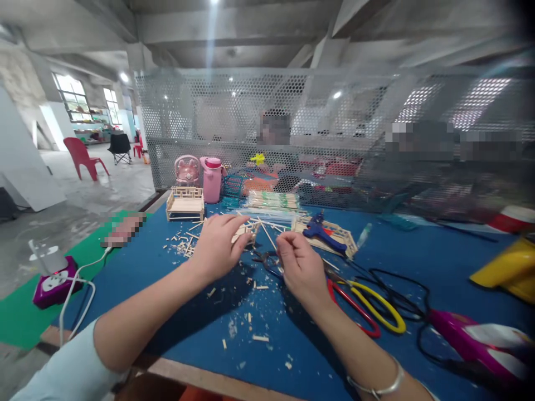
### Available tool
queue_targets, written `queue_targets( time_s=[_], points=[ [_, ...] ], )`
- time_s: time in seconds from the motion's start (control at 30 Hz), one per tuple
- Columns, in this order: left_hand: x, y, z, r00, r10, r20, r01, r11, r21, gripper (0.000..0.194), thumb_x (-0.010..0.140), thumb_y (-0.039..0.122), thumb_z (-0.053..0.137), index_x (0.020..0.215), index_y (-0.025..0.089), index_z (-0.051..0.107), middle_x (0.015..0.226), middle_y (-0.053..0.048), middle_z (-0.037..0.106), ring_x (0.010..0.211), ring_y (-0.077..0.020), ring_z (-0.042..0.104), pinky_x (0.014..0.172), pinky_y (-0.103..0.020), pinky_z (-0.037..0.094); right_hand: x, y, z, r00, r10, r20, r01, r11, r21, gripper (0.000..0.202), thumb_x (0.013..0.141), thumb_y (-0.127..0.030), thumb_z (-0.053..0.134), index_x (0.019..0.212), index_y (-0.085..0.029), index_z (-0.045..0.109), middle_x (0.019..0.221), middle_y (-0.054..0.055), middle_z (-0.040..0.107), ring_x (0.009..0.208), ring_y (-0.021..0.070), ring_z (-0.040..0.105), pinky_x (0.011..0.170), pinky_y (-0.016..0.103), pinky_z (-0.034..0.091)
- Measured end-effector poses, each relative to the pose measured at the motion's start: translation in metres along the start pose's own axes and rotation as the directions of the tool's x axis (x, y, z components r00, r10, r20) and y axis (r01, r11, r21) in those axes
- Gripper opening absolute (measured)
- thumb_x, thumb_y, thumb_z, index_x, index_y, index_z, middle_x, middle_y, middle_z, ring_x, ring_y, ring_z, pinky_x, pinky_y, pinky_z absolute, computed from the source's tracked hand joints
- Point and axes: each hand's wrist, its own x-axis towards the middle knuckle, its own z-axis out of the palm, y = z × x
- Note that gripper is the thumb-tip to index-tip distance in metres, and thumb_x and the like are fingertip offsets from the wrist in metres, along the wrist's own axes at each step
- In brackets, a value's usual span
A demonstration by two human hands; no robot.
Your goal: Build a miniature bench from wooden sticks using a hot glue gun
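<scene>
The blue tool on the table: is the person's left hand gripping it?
No, the blue tool lies on a light wooden frame, well away from the left hand.

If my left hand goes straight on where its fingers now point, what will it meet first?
Your left hand would likely meet the small wooden piece first, or already touches it; depth is unclear.

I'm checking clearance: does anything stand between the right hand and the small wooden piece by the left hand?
Yes: a thin wooden stick slants between the right hand and the piece; pliers lie just nearer the wearer.
</scene>
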Motion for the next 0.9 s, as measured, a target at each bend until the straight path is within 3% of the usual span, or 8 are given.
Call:
queue_targets(
  time_s=[0.07, 0.13, 0.27, 0.47, 0.6, 0.67, 0.77, 0.9],
  points=[
    [0.017, -0.009, -0.003, 0.995, -0.059, 0.08, 0.044, 0.983, 0.177, 0.024, 0.08, 0.036, 0.058, 0.096, 0.02, 0.066, 0.097, -0.011, 0.066, 0.102, -0.0283, 0.055, 0.104, -0.047, 0.018, 0.003, 0.006, -0.001, 1.0, 0.019, -0.013, -0.02, 0.999, -0.05, 0.021, 0.089, -0.038, 0.041, 0.083, -0.02, 0.05, 0.056, -0.005, 0.043, 0.049, 0.0114, 0.041, 0.048, 0.024, 0.035],
    [0.028, -0.021, -0.004, 0.957, -0.216, 0.194, 0.154, 0.944, 0.29, 0.02, 0.077, 0.037, 0.061, 0.084, 0.019, 0.066, 0.08, -0.012, 0.067, 0.092, -0.031, 0.06, 0.097, -0.049, 0.027, 0.004, 0.011, -0.002, 0.999, 0.038, -0.001, -0.038, 0.998, -0.058, 0.018, 0.089, -0.035, 0.04, 0.09, -0.02, 0.049, 0.059, -0.005, 0.043, 0.05, 0.0119, 0.042, 0.049, 0.024, 0.035],
    [0.032, -0.036, -0.001, 0.932, -0.263, 0.25, 0.183, 0.935, 0.303, 0.019, 0.07, 0.029, 0.067, 0.057, 0.02, 0.057, 0.057, -0.006, 0.058, 0.076, -0.0288, 0.061, 0.08, -0.039, 0.04, 0.005, 0.018, -0.002, 0.999, 0.046, 0.024, -0.045, 0.998, -0.045, 0.017, 0.087, -0.033, 0.043, 0.096, -0.019, 0.047, 0.065, -0.002, 0.052, 0.054, 0.013, 0.048, 0.054, 0.026, 0.039],
    [0.032, -0.034, 0.002, 0.953, -0.255, 0.165, 0.211, 0.946, 0.245, 0.028, 0.075, 0.028, 0.062, 0.05, 0.02, 0.05, 0.053, -0.005, 0.056, 0.071, -0.0245, 0.059, 0.074, -0.033, 0.039, 0.003, 0.021, -0.001, 0.996, 0.069, 0.056, -0.067, 0.997, -0.027, 0.02, 0.085, -0.037, 0.048, 0.088, -0.019, 0.054, 0.069, 0.002, 0.062, 0.061, 0.0157, 0.056, 0.06, 0.028, 0.044],
    [0.033, -0.028, -0.001, 0.97, -0.241, 0.023, 0.235, 0.961, 0.145, 0.024, 0.084, 0.034, 0.049, 0.068, 0.019, 0.057, 0.069, -0.006, 0.063, 0.074, -0.0208, 0.059, 0.074, -0.03, 0.04, 0.003, 0.019, -0.002, 0.994, -0.109, -0.031, 0.107, 0.992, -0.071, 0.017, 0.085, -0.033, 0.051, 0.083, -0.019, 0.062, 0.081, 0.005, 0.064, 0.074, 0.0179, 0.059, 0.066, 0.03, 0.047],
    [0.027, -0.023, 0.001, 0.952, -0.294, -0.087, 0.286, 0.954, -0.092, 0.026, 0.088, 0.039, 0.041, 0.081, 0.019, 0.056, 0.077, -0.005, 0.065, 0.071, -0.0173, 0.059, 0.07, -0.028, 0.042, 0.002, 0.016, -0.004, 0.974, -0.215, -0.076, 0.208, 0.974, -0.086, 0.014, 0.085, -0.029, 0.053, 0.082, -0.02, 0.064, 0.084, 0.006, 0.064, 0.078, 0.0183, 0.059, 0.071, 0.032, 0.048],
    [0.009, -0.013, 0.013, 0.861, -0.504, -0.073, 0.326, 0.656, -0.681, 0.029, 0.082, 0.048, 0.052, 0.085, 0.02, 0.049, 0.078, -0.002, 0.065, 0.066, -0.0135, 0.06, 0.063, -0.024, 0.043, -0.001, 0.008, -0.006, 0.939, -0.323, -0.117, 0.311, 0.944, -0.11, 0.011, 0.085, -0.024, 0.054, 0.086, -0.022, 0.066, 0.084, 0.005, 0.065, 0.08, 0.0181, 0.061, 0.076, 0.034, 0.049],
    [-0.019, -0.002, 0.03, 0.796, -0.571, 0.201, 0.437, 0.313, -0.843, 0.044, 0.063, 0.043, 0.075, 0.087, 0.02, 0.047, 0.081, -0.001, 0.068, 0.068, -0.0131, 0.063, 0.067, -0.026, 0.046, -0.008, 0.0, -0.006, 0.9, -0.41, -0.151, 0.379, 0.904, -0.197, 0.016, 0.085, -0.02, 0.054, 0.092, -0.024, 0.068, 0.086, 0.006, 0.066, 0.08, 0.018, 0.063, 0.075, 0.034, 0.051]
  ],
)
